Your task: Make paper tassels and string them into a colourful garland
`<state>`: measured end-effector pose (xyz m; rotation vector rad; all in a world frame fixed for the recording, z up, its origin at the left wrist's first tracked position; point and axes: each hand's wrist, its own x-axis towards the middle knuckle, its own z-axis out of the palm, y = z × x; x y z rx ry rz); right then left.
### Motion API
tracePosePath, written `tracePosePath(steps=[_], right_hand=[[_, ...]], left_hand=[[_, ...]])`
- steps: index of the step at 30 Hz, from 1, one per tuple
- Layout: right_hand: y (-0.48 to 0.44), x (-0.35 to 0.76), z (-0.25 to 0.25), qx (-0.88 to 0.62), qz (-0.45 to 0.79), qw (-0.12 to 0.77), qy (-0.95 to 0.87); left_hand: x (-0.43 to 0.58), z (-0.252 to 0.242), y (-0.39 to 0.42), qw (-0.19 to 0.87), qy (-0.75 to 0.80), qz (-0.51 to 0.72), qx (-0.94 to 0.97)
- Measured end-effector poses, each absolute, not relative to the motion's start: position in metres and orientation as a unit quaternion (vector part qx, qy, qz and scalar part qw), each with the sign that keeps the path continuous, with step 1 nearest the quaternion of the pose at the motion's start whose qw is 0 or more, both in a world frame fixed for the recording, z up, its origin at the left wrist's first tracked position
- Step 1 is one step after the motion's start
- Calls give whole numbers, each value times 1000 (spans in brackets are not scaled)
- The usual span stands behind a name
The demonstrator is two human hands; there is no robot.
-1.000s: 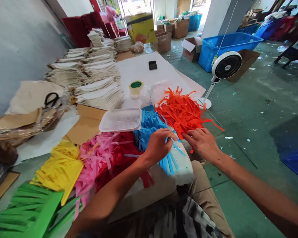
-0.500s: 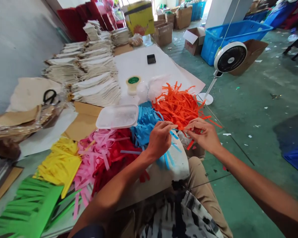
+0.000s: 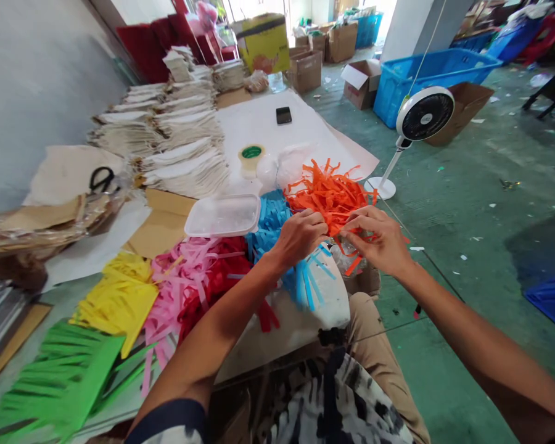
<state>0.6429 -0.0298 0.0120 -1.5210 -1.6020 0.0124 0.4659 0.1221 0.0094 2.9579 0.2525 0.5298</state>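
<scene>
My left hand (image 3: 300, 237) and my right hand (image 3: 379, 242) meet at the near edge of a heap of orange paper strips (image 3: 330, 192). Both are closed in a pinch on orange strips between them. Just under my left hand lies a pile of blue paper strips (image 3: 277, 225). Beside it to the left sit dark red strips (image 3: 222, 277), pink strips (image 3: 180, 290), yellow fringed paper (image 3: 120, 299) and green fringed paper (image 3: 60, 382). A clear plastic tub (image 3: 222, 215) rests behind the blue pile.
Stacks of cream paper bags (image 3: 180, 142) fill the table's back left. A tape roll (image 3: 251, 158), a phone (image 3: 283, 115) and scissors (image 3: 100, 179) lie on the table (image 3: 259, 126). A white fan (image 3: 419, 120) stands on the green floor, with blue crates (image 3: 425, 71) and cardboard boxes (image 3: 305, 71) behind.
My right hand rose from the table edge and closed on orange strips. My left hand moved from the blue strips up to the orange heap to meet it.
</scene>
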Motion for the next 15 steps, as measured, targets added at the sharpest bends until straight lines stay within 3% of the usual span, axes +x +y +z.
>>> tracePosePath(steps=[9, 12, 15], right_hand=[[-35, 648, 0, -591, 49, 475, -650], [-35, 648, -4, -585, 40, 478, -654], [-37, 647, -7, -575, 26, 461, -675]], left_hand=[[471, 7, 125, 303, 66, 266, 913], [475, 5, 130, 296, 58, 224, 927], [478, 7, 129, 218, 36, 187, 957]])
